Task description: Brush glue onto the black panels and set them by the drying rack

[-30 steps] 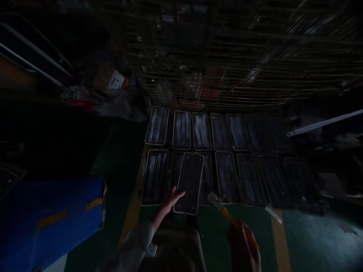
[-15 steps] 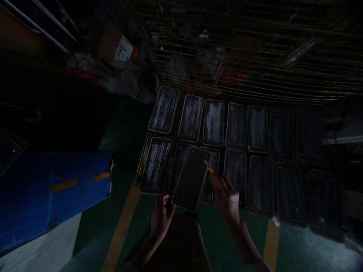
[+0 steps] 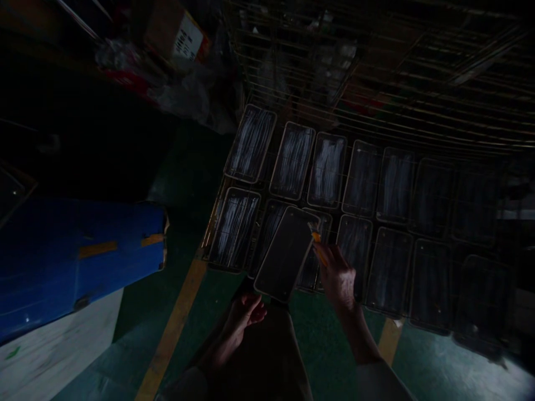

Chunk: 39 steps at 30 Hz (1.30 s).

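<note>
A dark rectangular panel (image 3: 286, 253), its face showing no pale streaks, lies aslant over two panels of the near row, its lower end reaching toward the person's lap. The right hand (image 3: 338, 278) grips the yellow handle of a brush (image 3: 316, 238), bristles over the panel's upper right corner; whether they touch it, the dim light does not tell. The left hand (image 3: 246, 314), half-open and loosely curled with nothing visible in it, sits just off the panel's lower end.

Around it, similar panels lie in two rows. Pale lengthwise streaks mark those at left, such as the streaked panel (image 3: 251, 143) in the far corner; they appear to be coated, while the slanted one looks undone. Toward the right the marks fade into shadow, and how many panels remain cannot be told. Wire mesh (image 3: 376, 120) rises behind; a blue box (image 3: 42, 256) stands at left on the green floor (image 3: 326, 345).
</note>
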{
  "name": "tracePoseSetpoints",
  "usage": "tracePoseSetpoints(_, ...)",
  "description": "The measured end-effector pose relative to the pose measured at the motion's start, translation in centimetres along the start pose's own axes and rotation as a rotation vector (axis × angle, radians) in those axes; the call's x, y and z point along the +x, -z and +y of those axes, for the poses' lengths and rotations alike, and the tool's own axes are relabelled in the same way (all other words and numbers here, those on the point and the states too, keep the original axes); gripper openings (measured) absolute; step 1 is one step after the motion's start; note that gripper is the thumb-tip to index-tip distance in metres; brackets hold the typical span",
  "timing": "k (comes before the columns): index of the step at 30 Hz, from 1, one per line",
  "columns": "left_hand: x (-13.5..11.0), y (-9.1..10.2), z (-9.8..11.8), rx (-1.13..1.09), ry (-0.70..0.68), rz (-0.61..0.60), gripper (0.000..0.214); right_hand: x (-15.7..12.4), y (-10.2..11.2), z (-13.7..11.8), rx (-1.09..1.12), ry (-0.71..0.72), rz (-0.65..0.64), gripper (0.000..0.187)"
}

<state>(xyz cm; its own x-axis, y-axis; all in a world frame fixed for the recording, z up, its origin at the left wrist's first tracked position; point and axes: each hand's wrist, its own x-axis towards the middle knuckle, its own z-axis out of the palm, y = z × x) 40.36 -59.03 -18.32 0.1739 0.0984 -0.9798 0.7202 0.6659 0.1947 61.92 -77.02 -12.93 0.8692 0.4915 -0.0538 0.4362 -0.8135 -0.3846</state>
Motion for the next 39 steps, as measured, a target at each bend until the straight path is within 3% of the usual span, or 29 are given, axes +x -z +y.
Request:
tracePoseSetpoints(5,0.8,0.0,-0.5,-0.08,0.0,-0.04,0.052,-4.4,-0.8,-1.8,0.089,0.015,-0.032,0.036)
tracePoseSetpoints(11,1.2,0.0,-0.7,-0.077,-0.023,-0.051,0.048,-12.4,-1.2,-5.9,0.231,0.023,-0.217,0.038)
tracePoseSetpoints(14,1.3,0.1,-0.7,-0.083,-0.025,-0.06,0.046,-14.9,-0.9,-7.6,0.246,0.061,-0.243,0.039)
tracePoseSetpoints(18,1.3,0.2,-0.7,-0.067,-0.021,-0.052,0.045,-13.4,0.1,-7.1,0.29,0.074,-0.226,0.035)
tracePoseSetpoints(20,1.2,0.2,-0.6,-0.051,-0.024,-0.045,0.045,-10.4,0.6,-5.7,0.287,0.049,-0.214,0.035)
tracePoseSetpoints(25,0.9,0.1,-0.3,-0.026,0.001,-0.016,0.045,-1.1,0.7,-2.1,0.128,0.023,-0.046,0.032)
tracePoseSetpoints(29,0.8,0.2,0.0,-0.035,-0.01,-0.016,0.045,2.2,-0.2,-1.1,0.033,0.018,-0.007,0.034)
tracePoseSetpoints(33,0.9,0.4,0.0,-0.052,-0.004,-0.001,0.046,-0.3,-1.3,-2.3,0.046,0.027,-0.076,0.037)
tracePoseSetpoints(39,1.1,0.4,-0.1,-0.089,-0.024,-0.002,0.049,-9.9,-1.8,-6.9,0.135,0.112,-0.188,0.035)
